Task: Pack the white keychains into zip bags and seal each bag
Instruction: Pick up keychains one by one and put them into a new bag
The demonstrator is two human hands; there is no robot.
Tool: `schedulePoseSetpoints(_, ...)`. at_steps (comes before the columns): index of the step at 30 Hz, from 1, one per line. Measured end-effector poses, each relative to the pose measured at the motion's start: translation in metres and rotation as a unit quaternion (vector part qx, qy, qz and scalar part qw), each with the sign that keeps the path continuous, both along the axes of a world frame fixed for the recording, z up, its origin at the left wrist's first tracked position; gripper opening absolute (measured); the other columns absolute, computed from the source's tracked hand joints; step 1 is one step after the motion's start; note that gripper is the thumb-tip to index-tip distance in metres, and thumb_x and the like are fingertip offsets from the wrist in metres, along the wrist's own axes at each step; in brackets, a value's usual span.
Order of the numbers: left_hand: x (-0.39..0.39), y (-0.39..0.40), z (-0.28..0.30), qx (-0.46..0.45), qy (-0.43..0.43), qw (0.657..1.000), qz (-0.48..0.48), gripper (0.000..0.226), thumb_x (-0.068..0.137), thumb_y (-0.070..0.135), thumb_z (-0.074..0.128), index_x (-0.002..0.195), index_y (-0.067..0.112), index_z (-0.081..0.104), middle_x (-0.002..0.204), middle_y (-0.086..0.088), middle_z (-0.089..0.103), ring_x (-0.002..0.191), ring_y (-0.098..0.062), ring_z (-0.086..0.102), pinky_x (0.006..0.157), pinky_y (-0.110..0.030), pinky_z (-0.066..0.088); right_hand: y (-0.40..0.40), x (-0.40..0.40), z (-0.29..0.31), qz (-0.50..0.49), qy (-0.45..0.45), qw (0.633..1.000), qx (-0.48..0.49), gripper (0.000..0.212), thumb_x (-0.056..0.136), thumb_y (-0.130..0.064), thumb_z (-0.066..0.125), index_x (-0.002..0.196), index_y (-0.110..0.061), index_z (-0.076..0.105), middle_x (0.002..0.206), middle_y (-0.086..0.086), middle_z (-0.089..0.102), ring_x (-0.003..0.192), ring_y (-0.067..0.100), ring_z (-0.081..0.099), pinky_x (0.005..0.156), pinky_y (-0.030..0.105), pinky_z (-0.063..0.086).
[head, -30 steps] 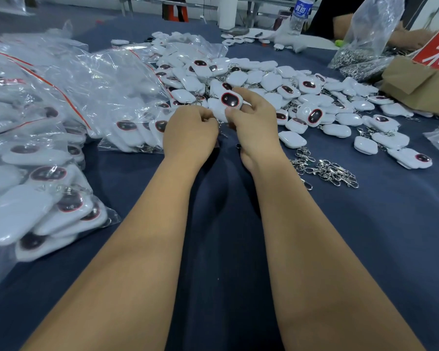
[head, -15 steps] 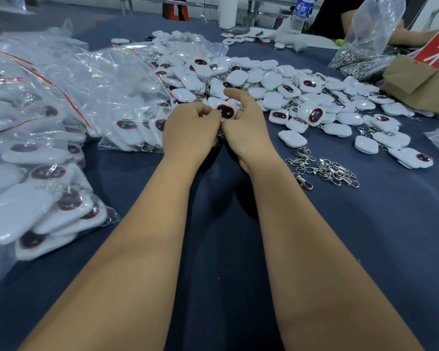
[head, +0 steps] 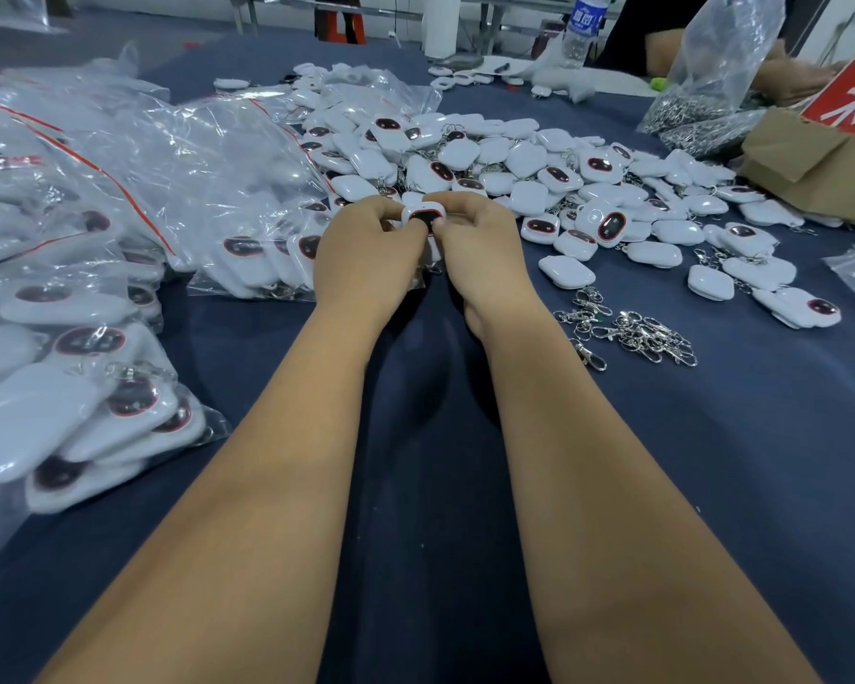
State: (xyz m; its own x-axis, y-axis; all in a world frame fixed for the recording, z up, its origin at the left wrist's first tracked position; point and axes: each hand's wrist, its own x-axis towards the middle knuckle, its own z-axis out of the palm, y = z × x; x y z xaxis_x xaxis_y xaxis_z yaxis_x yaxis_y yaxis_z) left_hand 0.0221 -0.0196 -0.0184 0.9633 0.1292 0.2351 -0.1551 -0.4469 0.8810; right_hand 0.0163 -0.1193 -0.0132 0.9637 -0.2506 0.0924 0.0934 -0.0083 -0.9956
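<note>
A person's 2 hands meet over a bench draped in dark blue cloth (head: 712, 486), both pinching 1 small white plastic keychain with a dark, red-rimmed oval window (head: 423, 217) on its face. The left hand (head: 366, 259) curls its fingers onto the keychain's left edge; the right hand (head: 480, 254) pinches the right edge, so the hands sit together, clamped on the same piece just in front of the loose heap of matching white keychains (head: 514, 165).

The piece looks like a rounded-square hard shell, glossy and probably light, so it should stay rigid under a pinch but could slip from smooth fingertips; the flat sides, where the fingers already sit, seem the safest hold. Whether a metal ring hangs from this one cannot be told, since the hands hide its lower edge.

To the left lie clear zip bags with red seal strips (head: 119, 199), already stuffed with keychains, the nearest filled bag (head: 70, 412) bulging at the bench's front edge. A small tangle of loose silver lobster-clasp rings (head: 637, 333) rests to the right of the right wrist, well apart from the heap. Judging by the heap, much packing remains.
</note>
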Motion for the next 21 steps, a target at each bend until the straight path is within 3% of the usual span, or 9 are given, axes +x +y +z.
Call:
schedulePoseSetpoints(2, -0.0009, -0.0004, 0.0005, 0.0, 0.0, 1.0, -0.007, 0.011, 0.085, 0.034, 0.06, 0.091, 0.03, 0.069, 0.071, 0.011, 0.063, 0.06, 0.003, 0.054, 0.056, -0.016, 0.038, 0.0004, 0.0003, 0.0004, -0.01, 0.001, 1.0, 0.0, 0.028, 0.098, 0.006, 0.042, 0.115, -0.004, 0.062, 0.093, 0.005, 0.066, 0.07, 0.009, 0.063, 0.057, 0.013, 0.05)
schedulePoseSetpoints(7, -0.0011, -0.0007, -0.0005, 0.003, -0.011, 1.0, -0.013, 0.012, 0.085, 0.034, 0.062, 0.095, 0.031, 0.066, 0.075, 0.01, 0.06, 0.066, -0.006, 0.055, 0.06, -0.024, 0.041, 0.0022, -0.0004, 0.0013, -0.019, 0.006, 1.0, 0.006, 0.028, 0.097, 0.007, 0.042, 0.113, -0.004, 0.062, 0.098, 0.009, 0.066, 0.071, 0.008, 0.062, 0.053, 0.012, 0.048)
schedulePoseSetpoints(13, 0.0017, 0.0, -0.004, 0.007, -0.037, 0.999, -0.014, 0.013, 0.09, 0.029, 0.059, 0.102, 0.026, 0.065, 0.075, 0.007, 0.059, 0.069, -0.014, 0.056, 0.065, -0.031, 0.045, 0.0012, -0.0023, 0.0031, 0.005, -0.006, 1.0, 0.019, 0.027, 0.091, 0.008, 0.048, 0.094, -0.015, 0.062, 0.086, 0.001, 0.068, 0.076, 0.012, 0.066, 0.061, 0.017, 0.053)
schedulePoseSetpoints(21, 0.0034, 0.0009, -0.0077, 0.04, -0.072, 0.997, -0.009, 0.007, 0.091, 0.028, 0.06, 0.098, 0.027, 0.063, 0.069, 0.01, 0.051, 0.063, -0.005, 0.049, 0.056, -0.024, 0.035, 0.0006, -0.0002, 0.0025, 0.015, 0.006, 1.0, 0.0, 0.04, 0.084, 0.014, 0.041, 0.11, -0.006, 0.066, 0.09, 0.005, 0.07, 0.074, 0.01, 0.065, 0.062, 0.015, 0.052)
